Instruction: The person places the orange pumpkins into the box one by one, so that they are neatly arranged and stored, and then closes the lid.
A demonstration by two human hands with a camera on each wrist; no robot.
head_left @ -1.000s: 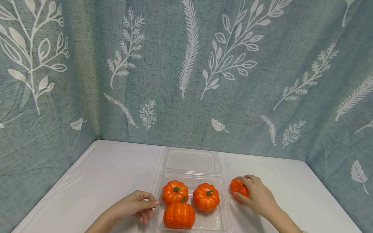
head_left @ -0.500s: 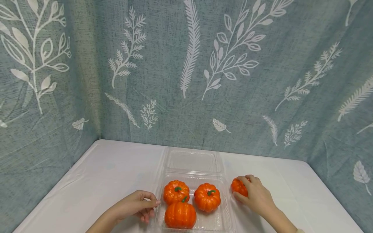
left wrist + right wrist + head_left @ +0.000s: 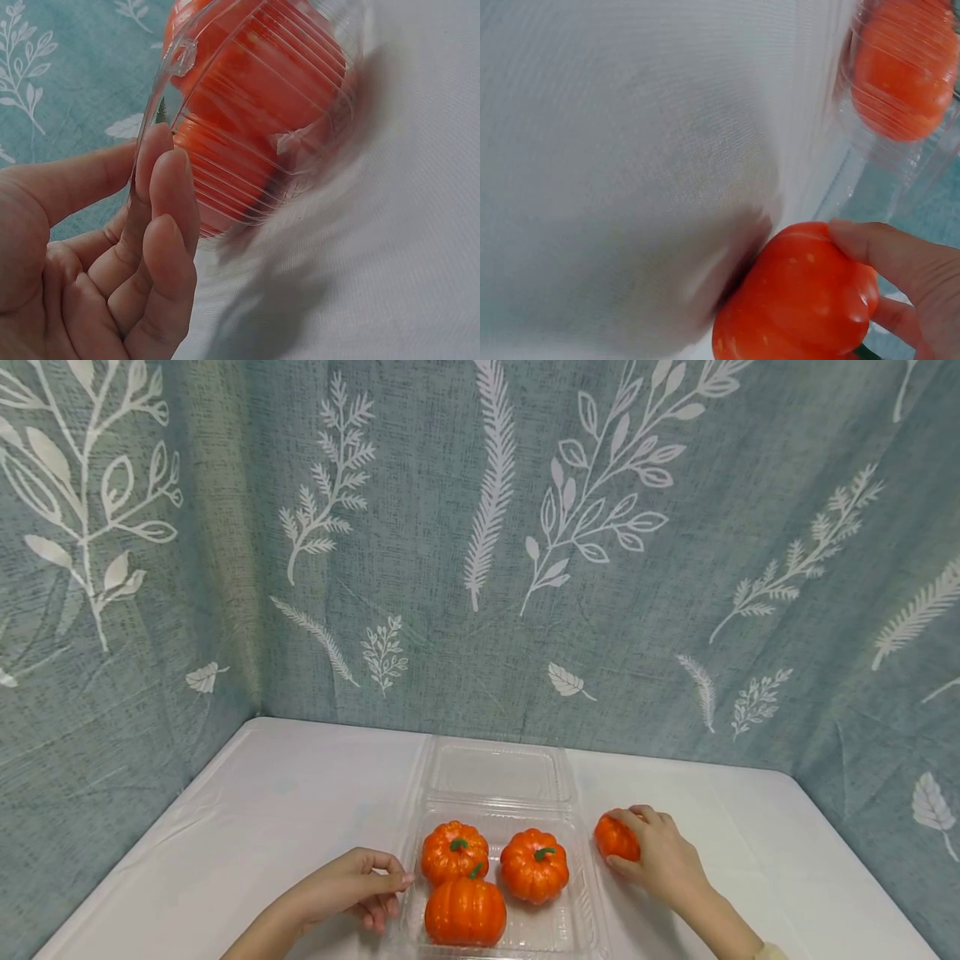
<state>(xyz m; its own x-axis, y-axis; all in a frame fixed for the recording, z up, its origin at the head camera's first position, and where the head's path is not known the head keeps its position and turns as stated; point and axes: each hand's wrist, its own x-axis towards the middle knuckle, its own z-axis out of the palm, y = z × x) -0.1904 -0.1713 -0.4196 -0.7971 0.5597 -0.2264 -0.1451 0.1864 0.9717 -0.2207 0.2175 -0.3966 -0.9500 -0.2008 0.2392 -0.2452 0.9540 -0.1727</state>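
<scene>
My left hand (image 3: 363, 889) pinches the left rim of a clear plastic clamshell box (image 3: 585, 902) between thumb and fingers; the left wrist view shows the fingertips at the rim (image 3: 154, 105). Three glossy orange toy pumpkins with green stems sit in the box: one at back left (image 3: 454, 853), one at right (image 3: 534, 867), and one tipped on its side at the front (image 3: 465, 913). Right of the box, my right hand (image 3: 663, 860) grips another orange pumpkin (image 3: 617, 837), thumb and fingers round it. In the right wrist view this pumpkin (image 3: 795, 300) is close over the white tablecloth.
The box's hinged lid (image 3: 498, 772) lies folded back behind it. White cloth covers the table (image 3: 315, 785). A blue-green leaf-patterned curtain (image 3: 420, 527) hangs behind the table and along both sides.
The fingers of my right hand have settled further over the pumpkin, whose green stem is now hidden in the head view. My left hand stays at the box rim.
</scene>
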